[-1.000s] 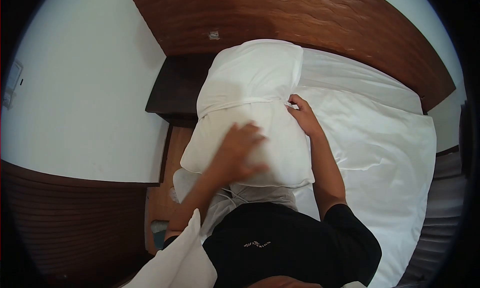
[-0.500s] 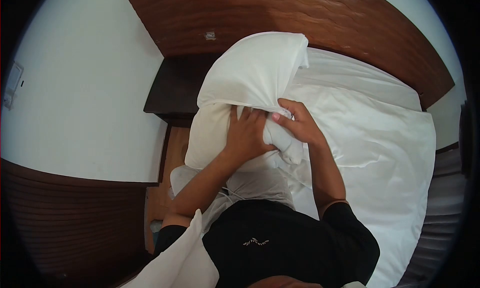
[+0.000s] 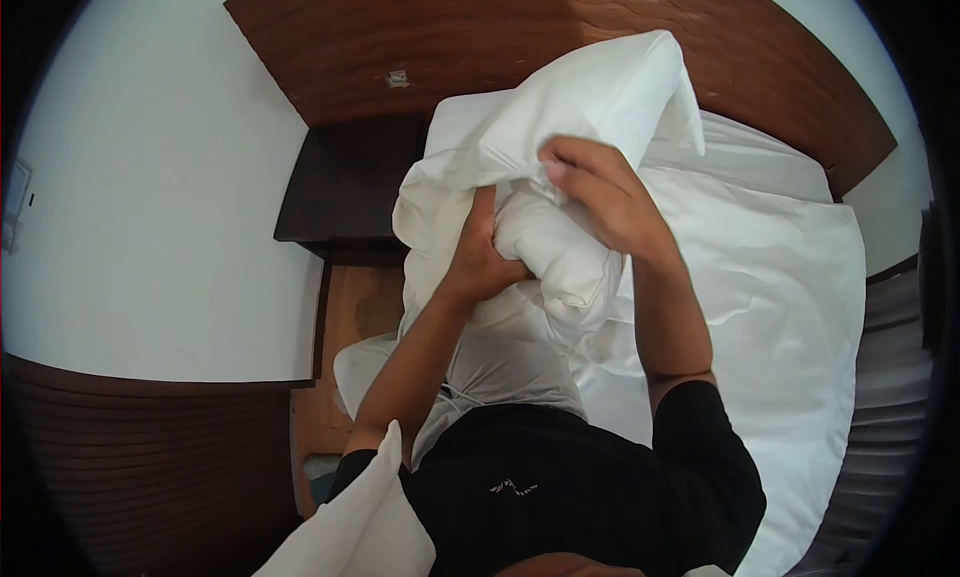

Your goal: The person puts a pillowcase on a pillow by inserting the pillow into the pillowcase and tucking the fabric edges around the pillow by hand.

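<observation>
A white pillow point(image 3: 555, 242), bunched and folded, is partly inside a white pillowcase point(image 3: 600, 87) raised at its far end. My left hand point(image 3: 485, 252) grips the pillow's left side, its fingers hidden under the case's edge. My right hand point(image 3: 605, 192) is closed on the opening edge of the pillowcase, above the pillow. The bundle is over my lap at the bed's left side.
The bed with its white sheet point(image 3: 765, 287) extends to the right. A brown wooden headboard point(image 3: 480, 37) runs along the far side. A dark nightstand point(image 3: 345, 187) is at the left, and white cloth point(image 3: 350, 517) hangs by my left shoulder.
My left hand has gone from above the pillow to gripping it under the case. My right hand has lifted the pillowcase edge, and the pillow has become folded and bunched.
</observation>
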Available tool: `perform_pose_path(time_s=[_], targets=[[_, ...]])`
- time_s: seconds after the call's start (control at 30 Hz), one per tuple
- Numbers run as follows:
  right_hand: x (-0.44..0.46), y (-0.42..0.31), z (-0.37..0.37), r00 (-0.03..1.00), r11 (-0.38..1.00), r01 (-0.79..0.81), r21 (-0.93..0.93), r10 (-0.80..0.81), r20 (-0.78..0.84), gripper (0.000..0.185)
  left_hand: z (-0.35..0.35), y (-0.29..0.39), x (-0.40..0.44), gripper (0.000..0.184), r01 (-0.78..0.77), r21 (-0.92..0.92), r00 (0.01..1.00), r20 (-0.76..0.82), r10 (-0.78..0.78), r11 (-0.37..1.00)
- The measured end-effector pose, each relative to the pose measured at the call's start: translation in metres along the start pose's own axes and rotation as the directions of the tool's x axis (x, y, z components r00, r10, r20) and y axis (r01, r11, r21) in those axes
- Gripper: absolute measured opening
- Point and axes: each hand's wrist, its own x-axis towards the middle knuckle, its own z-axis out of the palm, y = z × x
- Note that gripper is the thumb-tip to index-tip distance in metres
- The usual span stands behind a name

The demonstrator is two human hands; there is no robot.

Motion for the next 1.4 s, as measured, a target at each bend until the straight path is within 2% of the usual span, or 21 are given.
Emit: perform_pose_path(time_s=[0.03, 0.1, 0.17, 0.27, 0.37, 0.47, 0.57, 0.67, 0.7, 0.73, 0.77, 0.8, 0.83, 0.9, 0.97, 1.0, 1.03, 1.13, 1.23, 1.33, 1.4], targets=[[0.010, -0.013, 0.005, 1.000, 0.994, 0.023, -0.106, -0.023, -0.006, 0.025, 0.006, 0.004, 0.001, 0.102, -0.001, -0.192, 0.999, -0.040, -0.007, 0.981], [0.030, -0.027, 0.020, 0.997, 0.959, 0.075, -0.273, -0.074, 0.013, 0.023, 0.009, 0.006, 0.005, 0.094, -0.021, -0.418, 0.980, -0.188, -0.064, 0.908], [0.047, -0.035, 0.035, 0.991, 0.908, 0.131, -0.398, -0.118, 0.058, 0.025, 0.009, -0.002, 0.002, 0.089, -0.033, -0.580, 0.955, -0.257, -0.145, 0.814], [0.076, -0.041, 0.053, 0.929, 0.720, 0.234, -0.653, 0.031, 0.368, 0.026, 0.003, -0.030, -0.019, 0.082, -0.056, -0.796, 0.920, -0.275, -0.278, 0.603], [0.093, -0.042, 0.080, 0.894, 0.678, 0.078, -0.731, 0.278, 0.353, 0.026, 0.006, -0.065, -0.048, 0.075, -0.140, -0.935, 0.895, -0.260, -0.361, 0.326], [0.097, 0.005, 0.120, 0.860, 0.678, 0.052, -0.734, 0.344, 0.378, 0.026, 0.006, -0.092, -0.072, 0.069, -0.146, -0.977, 0.888, -0.198, -0.415, 0.152], [0.079, 0.048, 0.150, 0.825, 0.712, 0.127, -0.691, 0.311, 0.472, 0.026, -0.010, -0.104, -0.099, 0.063, -0.096, -0.994, 0.881, -0.113, -0.458, 0.060], [0.071, 0.083, 0.140, 0.869, 0.958, 0.068, -0.280, 0.081, 0.487, 0.031, -0.048, -0.102, -0.116, 0.059, 0.057, -0.997, 0.852, 0.026, -0.523, 0.044], [0.059, 0.096, 0.128, 0.939, 0.989, 0.117, -0.095, -0.079, 0.336, 0.026, -0.067, -0.104, -0.118, 0.057, 0.138, -0.990, 0.824, 0.093, -0.560, 0.038], [0.055, 0.105, 0.111, 0.956, 0.984, 0.153, -0.094, -0.123, 0.267, 0.022, -0.088, -0.106, -0.118, 0.057, 0.235, -0.972, 0.782, 0.194, -0.593, -0.008], [0.046, 0.126, 0.097, 0.975, 0.981, 0.181, -0.071, -0.169, 0.145, 0.018, -0.103, -0.097, -0.113, 0.058, 0.378, -0.905, 0.739, 0.167, -0.652, 0.197], [0.038, 0.135, 0.074, 0.993, 0.982, 0.090, -0.168, -0.075, 0.091, 0.013, -0.116, -0.088, -0.108, 0.059, 0.515, -0.771, 0.700, 0.126, -0.704, 0.374], [0.024, 0.151, 0.054, 0.997, 0.978, 0.064, -0.199, -0.072, -0.033, 0.009, -0.132, -0.088, -0.104, 0.057, 0.543, -0.690, 0.709, 0.072, -0.701, 0.478], [-0.005, 0.163, 0.016, 0.952, 0.891, -0.306, -0.334, 0.281, -0.121, 0.005, -0.156, -0.093, -0.094, 0.053, 0.576, -0.491, 0.738, -0.030, -0.674, 0.653], [-0.032, 0.172, -0.006, 0.913, 0.819, -0.407, -0.404, 0.356, -0.198, 0.009, -0.154, -0.070, -0.068, 0.045, 0.591, -0.197, 0.788, -0.068, -0.612, 0.782], [-0.041, 0.177, -0.009, 0.916, 0.822, -0.397, -0.408, 0.329, -0.229, 0.009, -0.149, -0.054, -0.053, 0.041, 0.579, -0.042, 0.811, -0.076, -0.580, 0.815], [-0.051, 0.185, -0.008, 0.916, 0.824, -0.391, -0.411, 0.304, -0.262, 0.009, -0.142, -0.045, -0.038, 0.031, 0.576, 0.020, 0.817, -0.043, -0.575, 0.817], [-0.062, 0.197, 0.003, 0.925, 0.841, -0.343, -0.419, 0.225, -0.305, 0.011, -0.120, -0.057, -0.014, 0.027, 0.349, 0.418, 0.914, 0.043, -0.402, 0.839], [-0.059, 0.192, 0.015, 0.915, 0.872, -0.335, -0.358, 0.210, -0.344, 0.011, -0.112, -0.086, 0.005, 0.026, 0.301, 0.614, 0.926, -0.007, -0.377, 0.730], [-0.051, 0.171, 0.019, 0.876, 0.861, -0.446, -0.246, 0.362, -0.319, 0.013, -0.110, -0.101, 0.007, 0.023, 0.167, 0.631, 0.980, -0.019, -0.200, 0.758], [-0.046, 0.156, 0.024, 0.901, 0.907, -0.388, -0.165, 0.336, -0.273, 0.013, -0.114, -0.107, 0.005, 0.020, 0.095, 0.689, 0.988, 0.020, -0.150, 0.718]])
